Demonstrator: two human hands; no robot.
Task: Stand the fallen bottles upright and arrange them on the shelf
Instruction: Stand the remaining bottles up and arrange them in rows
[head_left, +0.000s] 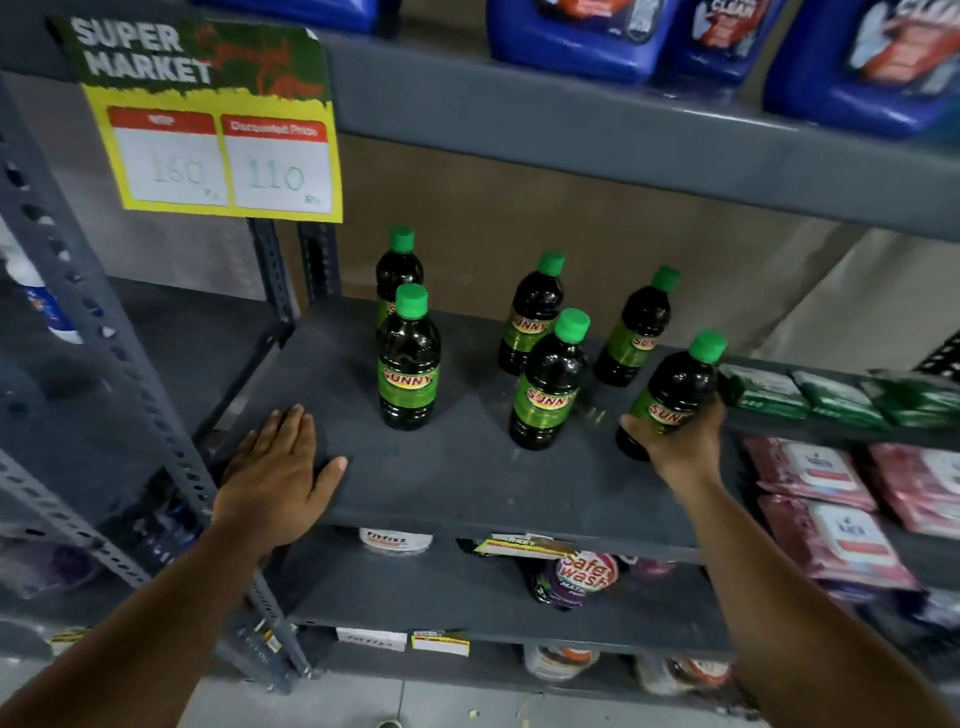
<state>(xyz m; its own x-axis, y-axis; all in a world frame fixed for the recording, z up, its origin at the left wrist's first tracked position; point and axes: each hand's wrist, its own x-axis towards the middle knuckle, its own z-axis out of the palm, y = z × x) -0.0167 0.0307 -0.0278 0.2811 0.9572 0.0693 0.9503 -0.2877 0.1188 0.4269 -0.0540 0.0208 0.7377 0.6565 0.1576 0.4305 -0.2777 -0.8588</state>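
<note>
Several dark bottles with green caps and green "Sunny" labels stand upright on the grey shelf (467, 467). One pair stands at the left, front bottle (409, 358) ahead of a rear one (397, 265). Further right stand a back bottle (531, 314), a front bottle (548, 382) and another back bottle (636, 330). My right hand (680, 441) grips the lower body of the rightmost bottle (675, 389), which is upright at the shelf's right end. My left hand (275, 467) lies flat, fingers apart, on the shelf's front left corner.
A yellow price sign (213, 124) hangs from the shelf above, where blue jugs (587, 36) stand. Green packets (841, 395) and pink wipe packs (831, 519) fill the neighbouring rack on the right. Pouches (576, 577) lie on the shelf below. A perforated grey upright (98, 332) stands at left.
</note>
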